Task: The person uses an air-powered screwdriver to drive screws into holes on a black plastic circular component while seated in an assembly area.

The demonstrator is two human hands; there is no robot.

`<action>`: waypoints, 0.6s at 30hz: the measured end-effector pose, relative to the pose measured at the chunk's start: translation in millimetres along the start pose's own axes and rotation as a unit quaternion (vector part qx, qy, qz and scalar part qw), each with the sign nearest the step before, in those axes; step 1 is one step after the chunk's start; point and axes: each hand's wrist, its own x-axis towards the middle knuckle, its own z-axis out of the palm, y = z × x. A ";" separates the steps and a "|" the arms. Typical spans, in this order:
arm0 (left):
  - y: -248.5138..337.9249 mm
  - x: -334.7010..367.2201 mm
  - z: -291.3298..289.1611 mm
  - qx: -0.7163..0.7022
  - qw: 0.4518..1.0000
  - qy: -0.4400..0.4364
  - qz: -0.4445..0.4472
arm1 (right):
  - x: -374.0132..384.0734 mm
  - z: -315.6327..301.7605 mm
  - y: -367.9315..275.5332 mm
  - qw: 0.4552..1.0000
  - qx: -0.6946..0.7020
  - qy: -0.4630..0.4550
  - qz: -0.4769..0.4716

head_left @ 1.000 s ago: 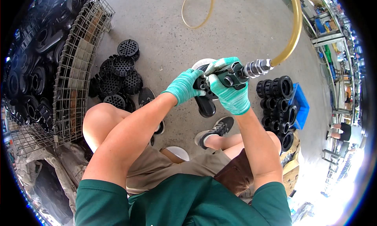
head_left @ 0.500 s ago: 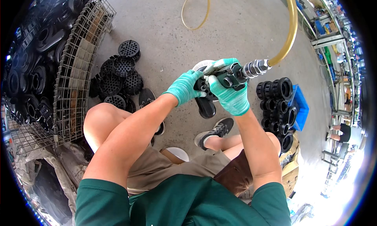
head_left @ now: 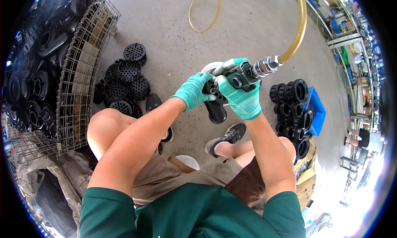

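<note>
Both my hands wear green knit gloves. With its fingers wrapped round it, my left hand (head_left: 193, 91) grips a black moulded part (head_left: 216, 113) with a rounded lower end. My right hand (head_left: 240, 95) is closed on a dark pneumatic hand tool (head_left: 245, 77), its front end against the part beside my left fingertips. Silver fittings (head_left: 267, 66) join the tool to a yellow air hose (head_left: 298, 35) rising to the upper right. Behind the part shows the pale rim of a round container (head_left: 210, 67). The tool's tip is hidden by my fingers.
A wire cage (head_left: 78, 76) heaped with black parts stands at left. Round perforated black discs (head_left: 130, 70) are piled on the floor beside it. To the right, stacked black rings (head_left: 294, 93) lean by a blue bin (head_left: 316, 112). A yellow hose loop (head_left: 202, 30) hangs ahead; shelving (head_left: 345, 40) lines the far right.
The tool in my right hand has tilted a little, and its hose has shifted slightly left. My left hand keeps its hold on the black part, almost unmoved.
</note>
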 end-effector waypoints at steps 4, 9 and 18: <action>-8.4 -1.6 1.6 -0.008 1.000 -0.001 -0.022 | -1.7 5.6 -4.4 0.999 -0.031 -0.009 0.004; -5.8 -0.5 2.9 -0.002 1.000 0.010 -0.002 | -1.5 2.9 0.6 1.000 -0.019 -0.002 0.000; -22.2 4.9 13.7 -0.069 0.997 0.023 0.004 | 1.1 4.9 2.9 1.000 0.017 -0.025 0.008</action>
